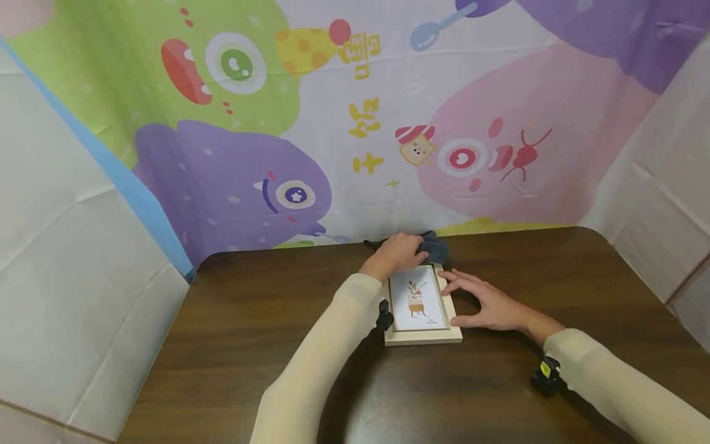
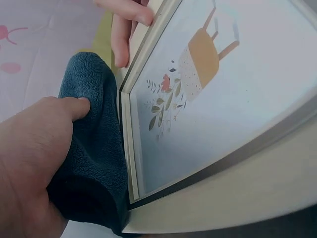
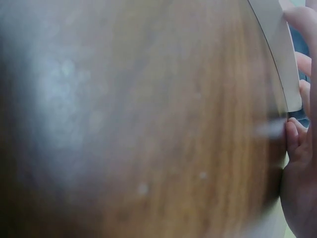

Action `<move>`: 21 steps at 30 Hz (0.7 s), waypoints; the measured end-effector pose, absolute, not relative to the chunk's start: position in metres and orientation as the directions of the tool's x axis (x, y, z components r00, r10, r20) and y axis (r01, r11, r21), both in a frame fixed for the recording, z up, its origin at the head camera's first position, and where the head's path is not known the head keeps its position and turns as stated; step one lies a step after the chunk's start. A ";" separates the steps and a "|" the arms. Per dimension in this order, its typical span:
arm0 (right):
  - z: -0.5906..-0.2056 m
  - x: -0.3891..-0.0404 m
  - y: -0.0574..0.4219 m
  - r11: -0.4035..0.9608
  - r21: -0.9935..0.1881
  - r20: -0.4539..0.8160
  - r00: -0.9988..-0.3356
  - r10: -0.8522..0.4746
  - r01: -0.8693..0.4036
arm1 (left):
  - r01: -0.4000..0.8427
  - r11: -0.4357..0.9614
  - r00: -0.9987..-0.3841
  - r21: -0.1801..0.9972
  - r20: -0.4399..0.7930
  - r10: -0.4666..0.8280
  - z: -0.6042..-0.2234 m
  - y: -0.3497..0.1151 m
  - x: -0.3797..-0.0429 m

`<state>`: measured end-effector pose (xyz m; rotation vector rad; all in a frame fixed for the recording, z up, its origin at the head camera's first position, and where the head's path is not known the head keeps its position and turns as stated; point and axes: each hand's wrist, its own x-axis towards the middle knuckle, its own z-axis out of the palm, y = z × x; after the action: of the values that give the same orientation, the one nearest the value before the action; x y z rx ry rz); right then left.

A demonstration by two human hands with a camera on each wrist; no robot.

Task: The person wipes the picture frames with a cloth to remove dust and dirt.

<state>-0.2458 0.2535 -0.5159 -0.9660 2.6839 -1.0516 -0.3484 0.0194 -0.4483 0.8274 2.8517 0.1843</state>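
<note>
A pale wooden picture frame (image 1: 423, 337) lies face up on the table, holding a white print (image 1: 420, 302) of a plant in an orange-and-white pot on legs. At its far end my left hand (image 1: 400, 251) grips a dark blue cloth (image 1: 435, 248). The left wrist view has my thumb pressed on the fuzzy cloth (image 2: 94, 134), right against the frame's end; the other fingers are hidden. On the frame's right side rests my right hand (image 1: 485, 303), fingers spread and slightly bent, with fingertips on the rim and the thumb at the side nearer me.
The brown wooden table (image 1: 249, 327) extends around the frame. Behind its far edge hangs a cartoon-printed curtain (image 1: 377, 123), with pale sheets (image 1: 72, 216) at the left and right. Both wrists carry small black cameras (image 1: 384, 315).
</note>
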 end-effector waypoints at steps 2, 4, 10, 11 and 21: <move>-0.516 -0.245 0.254 0.564 -0.641 0.125 -0.796 -0.592 -0.520 | 0.520 0.839 -0.831 0.161 -0.130 0.540 -0.448 0.019 -0.348; -0.515 -0.245 0.254 0.564 -0.642 0.125 -0.797 -0.591 -0.519 | 0.519 0.839 -0.831 0.165 -0.135 0.540 -0.448 0.019 -0.348; -0.514 -0.245 0.253 0.556 -0.648 0.131 -0.795 -0.592 -0.521 | 0.524 0.834 -0.826 0.173 -0.137 0.548 -0.451 0.017 -0.350; -0.514 -0.245 0.253 0.555 -0.649 0.132 -0.795 -0.592 -0.521 | 0.527 0.833 -0.824 0.171 -0.137 0.550 -0.451 0.017 -0.350; -0.514 -0.246 0.253 0.556 -0.650 0.129 -0.797 -0.591 -0.518 | 0.535 0.830 -0.820 0.161 -0.140 0.555 -0.450 0.015 -0.350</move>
<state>-0.2461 0.2535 -0.5144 -0.9571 2.6787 -1.0658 -0.3496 0.0155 -0.4496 0.8508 2.8297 0.1696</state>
